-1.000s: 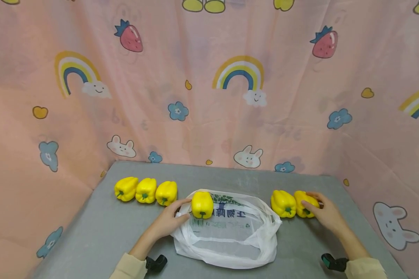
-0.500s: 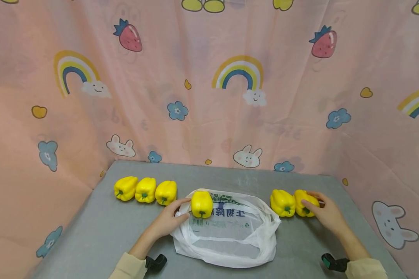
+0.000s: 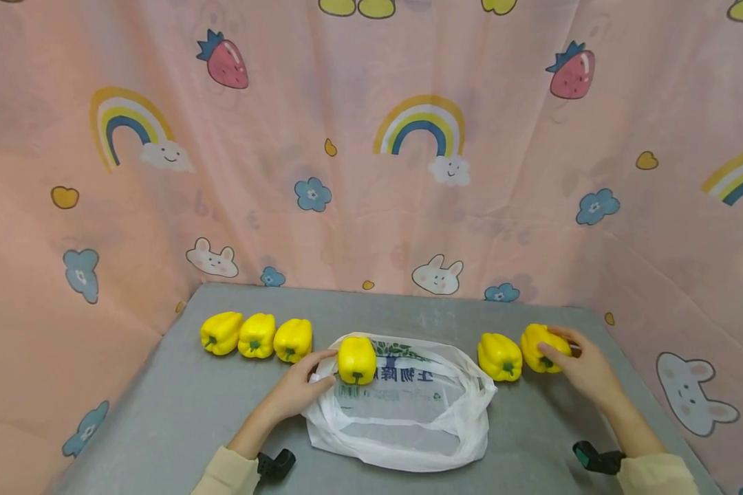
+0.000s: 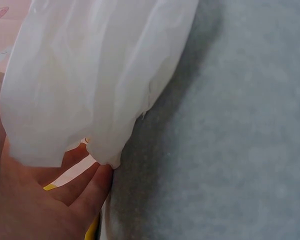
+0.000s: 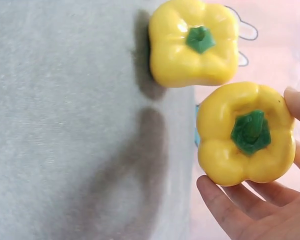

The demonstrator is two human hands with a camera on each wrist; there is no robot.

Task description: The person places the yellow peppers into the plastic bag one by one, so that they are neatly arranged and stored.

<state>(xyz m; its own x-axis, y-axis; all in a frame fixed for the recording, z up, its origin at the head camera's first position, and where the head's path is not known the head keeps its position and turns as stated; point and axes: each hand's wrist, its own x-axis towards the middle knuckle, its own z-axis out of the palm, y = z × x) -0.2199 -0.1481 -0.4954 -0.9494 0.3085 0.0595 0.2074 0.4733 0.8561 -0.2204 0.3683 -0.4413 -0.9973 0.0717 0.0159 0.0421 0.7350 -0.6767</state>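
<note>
Nearest, two cream fabric sleeves (image 3: 228, 474) are cut off by the lower frame edge. A white translucent plastic bag (image 3: 402, 458) lies between the arms. The left hand (image 3: 298, 386) touches its left edge, thumb and fingers apart; the film hides part of the hand in the left wrist view, so a pinch cannot be confirmed. The right hand (image 3: 585, 370) grips a glossy, blocky yellow bell pepper with a green stem (image 3: 537, 347) between thumb and fingers, raised above the grey table (image 3: 223, 419); the fingers cover part of its right side. A second yellow pepper (image 3: 500, 357) stands just to its left. A single yellow pepper (image 3: 356, 360) sits at the bag's rear left; whether inside cannot be determined. Farther left, three yellow peppers (image 3: 257, 337) form a row. Beyond, a pink printed curtain (image 3: 353, 234) extends out of frame.
</note>
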